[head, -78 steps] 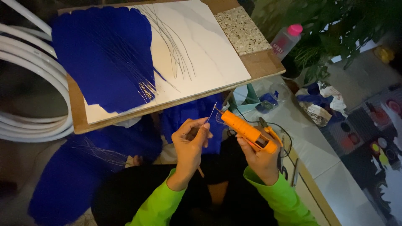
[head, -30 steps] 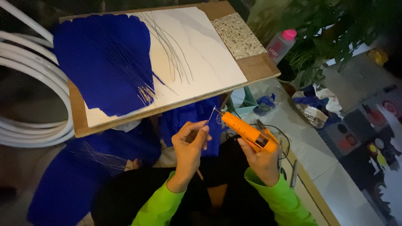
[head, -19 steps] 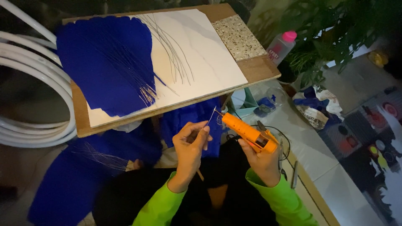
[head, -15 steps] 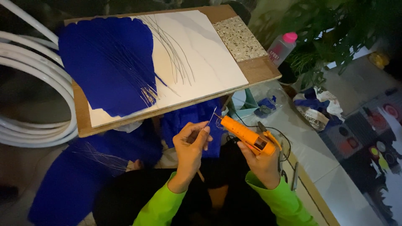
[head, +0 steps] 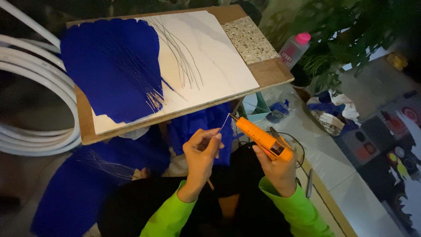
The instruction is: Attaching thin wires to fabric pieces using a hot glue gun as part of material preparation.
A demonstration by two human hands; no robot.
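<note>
Orange glue gun (head: 262,139), centre-right of frame: chunky plastic body, dark nozzle tip pointing up-left, black cord trailing right. Right hand (head: 275,169) wrapped closed around its grip. Left hand (head: 201,153) pinched narrow on a thin pale strand (head: 224,123), its far end meeting the nozzle. Upper centre: wooden board (head: 272,72) carrying a white sheet (head: 210,66), its left part covered by matte blue fabric (head: 112,66) with fine wire-like lines fanned across. White tubing coils (head: 26,79) far left. Pink-capped bottle (head: 294,48) upper right.
</note>
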